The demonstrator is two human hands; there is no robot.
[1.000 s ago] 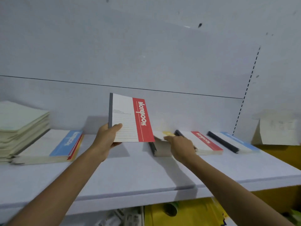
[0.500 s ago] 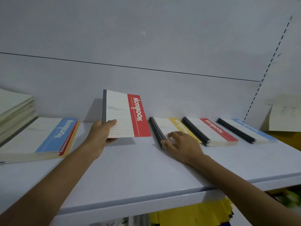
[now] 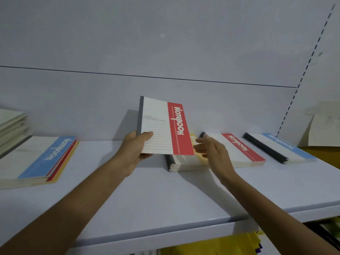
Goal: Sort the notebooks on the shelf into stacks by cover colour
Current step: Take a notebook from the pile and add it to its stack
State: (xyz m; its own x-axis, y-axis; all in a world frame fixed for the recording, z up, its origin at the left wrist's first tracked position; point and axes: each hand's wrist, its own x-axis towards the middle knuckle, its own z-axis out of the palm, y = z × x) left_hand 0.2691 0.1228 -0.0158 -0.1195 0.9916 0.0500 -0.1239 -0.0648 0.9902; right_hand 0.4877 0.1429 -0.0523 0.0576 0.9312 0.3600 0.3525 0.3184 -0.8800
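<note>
Notebooks lie in several groups on a white shelf [image 3: 165, 199]. One red-banded notebook [image 3: 161, 124] is held upright above the shelf with its cover toward the camera and its dark spine on the 9 o'clock edge. The left hand [image 3: 131, 155] grips its corner at 7 o'clock, with the thumb [image 3: 147, 134] across the cover and the other fingers behind. The right hand [image 3: 211, 151] hovers at 4 o'clock from that notebook, its fingers loosely extended and holding nothing; whether the fingertips touch the cover's edge cannot be told. Directly at 6 o'clock, a yellow-banded stack [image 3: 185, 165] lies flat, its cover largely hidden by the held notebook and the right hand. A red-banded stack [image 3: 239, 150] lies just beside it at 3 o'clock, its near-left corner masked by the right hand. A blue-banded stack [image 3: 279, 150] follows farther along at 3 o'clock, apart from the red one. Well apart at 9 o'clock lies a mixed pile [image 3: 36, 159], blue band uppermost, with red and yellow edges showing beneath. A cream pile [image 3: 11, 126] sits at its 10 o'clock. Behind everything stands a grey back panel [image 3: 165, 43] crossed by a dark seam [image 3: 147, 76]. A slotted upright [image 3: 311, 57] rises at 2 o'clock, with a cream sheet [image 3: 323, 126] propped beside it. Yellow items [image 3: 220, 245] show under the shelf's front edge.
</note>
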